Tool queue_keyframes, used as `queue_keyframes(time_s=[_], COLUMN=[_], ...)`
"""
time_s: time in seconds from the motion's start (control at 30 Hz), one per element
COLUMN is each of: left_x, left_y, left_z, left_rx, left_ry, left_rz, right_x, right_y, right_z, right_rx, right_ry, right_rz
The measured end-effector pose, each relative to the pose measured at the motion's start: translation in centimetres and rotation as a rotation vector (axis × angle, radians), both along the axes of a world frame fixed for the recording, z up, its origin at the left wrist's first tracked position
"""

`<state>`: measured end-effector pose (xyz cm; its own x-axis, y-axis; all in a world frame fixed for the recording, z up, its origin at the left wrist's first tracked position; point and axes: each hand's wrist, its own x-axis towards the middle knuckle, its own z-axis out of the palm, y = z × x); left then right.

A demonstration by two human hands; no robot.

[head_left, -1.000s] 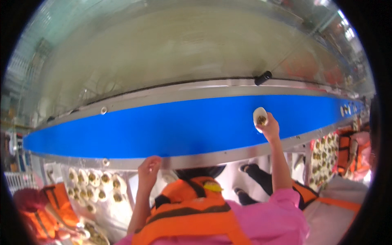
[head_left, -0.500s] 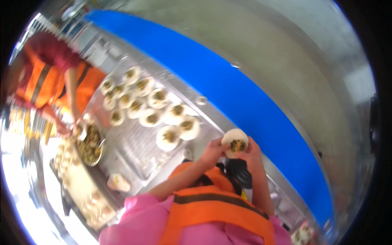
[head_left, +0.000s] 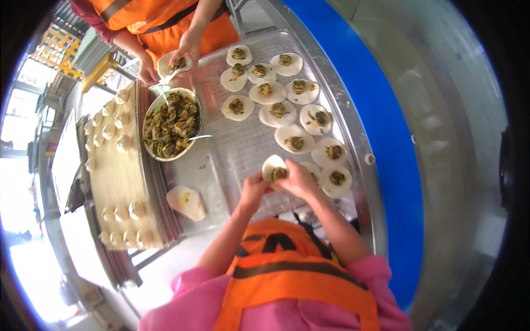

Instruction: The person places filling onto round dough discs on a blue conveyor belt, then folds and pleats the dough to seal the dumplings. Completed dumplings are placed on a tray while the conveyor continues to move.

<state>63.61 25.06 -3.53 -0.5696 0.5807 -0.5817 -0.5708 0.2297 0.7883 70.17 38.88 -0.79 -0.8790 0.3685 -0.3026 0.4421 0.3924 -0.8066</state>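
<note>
Between my two hands is a round dough wrapper [head_left: 273,161] with a mound of dark green and orange filling on it. My left hand [head_left: 254,189] grips its left edge, fingers curled beneath. My right hand [head_left: 298,179] holds the right side, its fingers against the wrapper near the filling. Beyond and to the right, several flat dough rounds [head_left: 294,139], each topped with filling, lie on a perforated metal tray [head_left: 218,160]. One round just beside my right hand is partly hidden by it.
A bowl of filling [head_left: 172,124] with a spoon handle stands left of centre. Near it lies a piece of dough [head_left: 186,202]. Stacked boards [head_left: 118,176] at left carry shaped buns. Across the table, a co-worker's hand [head_left: 189,47] holds another wrapper. A blue strip [head_left: 395,182] runs along the right.
My hands and the held wrapper have moved left, from over the blue strip to over the tray. The view has turned, and the wrapper's edges now rise around the filling.
</note>
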Motion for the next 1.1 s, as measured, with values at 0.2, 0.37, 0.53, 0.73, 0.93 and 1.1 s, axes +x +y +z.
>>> queue_keyframes(time_s=[0.2,0.37,0.53,0.73,0.93,1.1], left_x=[-4.2,-4.0,-4.0,-4.6,4.1,15.7], left_y=[1.9,1.5,-1.5,-1.8,10.6,22.0], left_z=[-3.4,-2.5,-1.8,3.2,7.9,10.3], left_rx=[-0.155,-0.450,-0.613,-0.154,-0.070,0.162], left_ry=[0.148,0.405,0.699,0.560,0.669,0.579], left_rz=[-0.031,-0.077,-0.080,0.108,-0.201,-0.548], right_x=[-5.6,-3.8,3.7,17.6,37.9,56.7], right_y=[0.7,0.9,2.1,4.3,5.7,3.1], right_z=[-1.7,-0.4,3.2,2.9,2.5,4.7], right_rx=[0.192,0.247,0.121,0.213,0.302,0.220], right_ry=[-0.149,-0.124,0.238,0.275,0.226,0.207], right_rz=[0.075,0.059,-0.017,-0.310,-1.010,-1.713])
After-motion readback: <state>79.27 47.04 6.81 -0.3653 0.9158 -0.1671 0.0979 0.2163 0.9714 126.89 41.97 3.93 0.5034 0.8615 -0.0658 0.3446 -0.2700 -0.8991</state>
